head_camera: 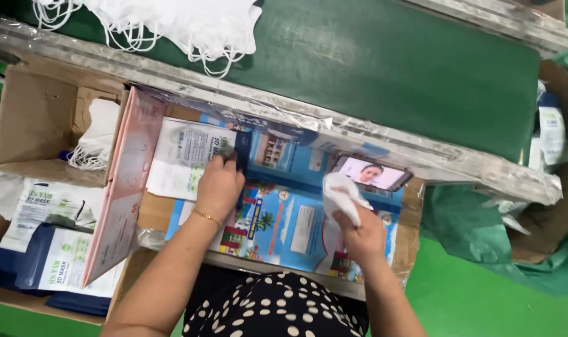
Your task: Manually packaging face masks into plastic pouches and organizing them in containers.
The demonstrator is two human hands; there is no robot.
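Pinching white mask [341,193] in right hand [364,236]; left hand [218,187] closed, holding pouch [190,159] mouth on desk [284,224]. Bagging step; sliding mask inside needing alignment.

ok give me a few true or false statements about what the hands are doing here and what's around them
1. The right hand holds a white mask. True.
2. The left hand lies flat on the green belt. False: it grips a dark packet on the colourful board.
3. A phone rests near the right hand. True.
4. The cardboard box at left holds bottles. False: it holds white masks.
5. Loose masks are piled on the belt. True.
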